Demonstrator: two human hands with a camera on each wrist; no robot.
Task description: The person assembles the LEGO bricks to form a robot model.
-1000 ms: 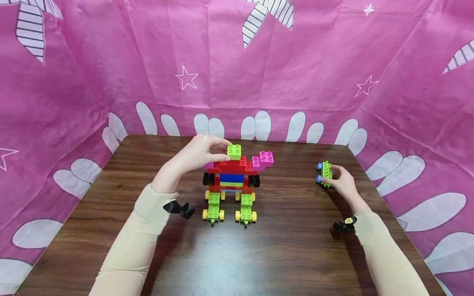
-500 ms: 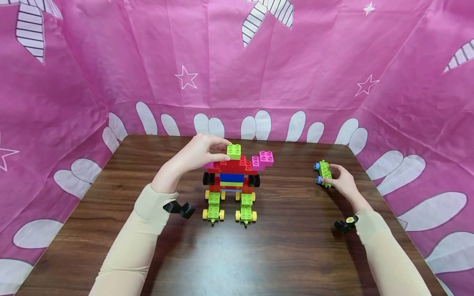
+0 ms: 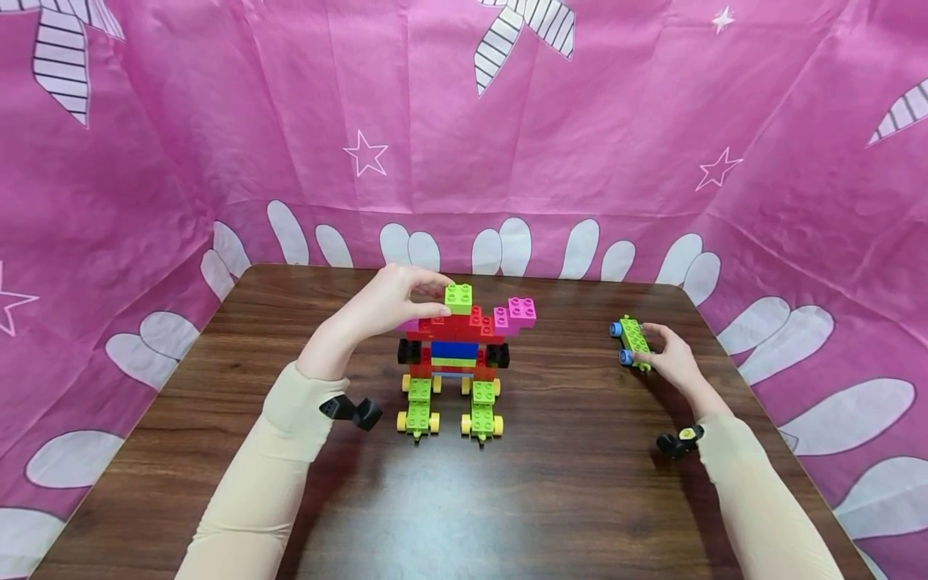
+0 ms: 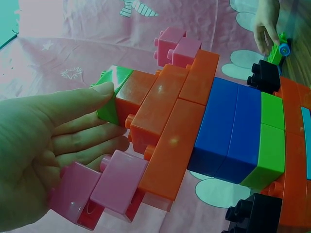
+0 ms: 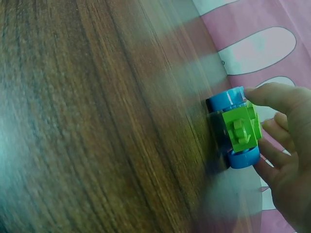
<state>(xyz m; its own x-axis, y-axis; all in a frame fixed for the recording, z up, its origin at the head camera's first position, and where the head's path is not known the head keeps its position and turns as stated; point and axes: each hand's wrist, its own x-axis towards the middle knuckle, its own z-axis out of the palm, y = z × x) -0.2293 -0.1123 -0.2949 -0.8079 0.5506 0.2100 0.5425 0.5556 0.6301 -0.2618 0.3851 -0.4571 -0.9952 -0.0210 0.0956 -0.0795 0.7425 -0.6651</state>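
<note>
A figure (image 3: 454, 326) built of toy building blocks stands upright in the middle of the table. It has a red and blue body, pink arms, and green wheeled bases with yellow wheels as feet. My left hand (image 3: 387, 298) pinches the light green block (image 3: 458, 298) at its top; in the left wrist view the thumb presses on that block (image 4: 114, 92). Off to the right, my right hand (image 3: 674, 356) grips a green toy car base (image 3: 635, 342) with blue wheels. In the right wrist view, thumb and fingers are around the car base (image 5: 240, 128), its wheels at or near the tabletop.
The brown wooden table (image 3: 565, 483) has its far edge close behind the figure. Pink cloth (image 3: 449, 121) with white shapes hangs around the back and sides. A black wrist camera (image 3: 353, 410) sits at the left cuff, another camera (image 3: 677, 442) at the right.
The car base has shifted slightly left and turned a little in my right hand, and that hand has moved only slightly. My left hand and the figure have stayed in place.
</note>
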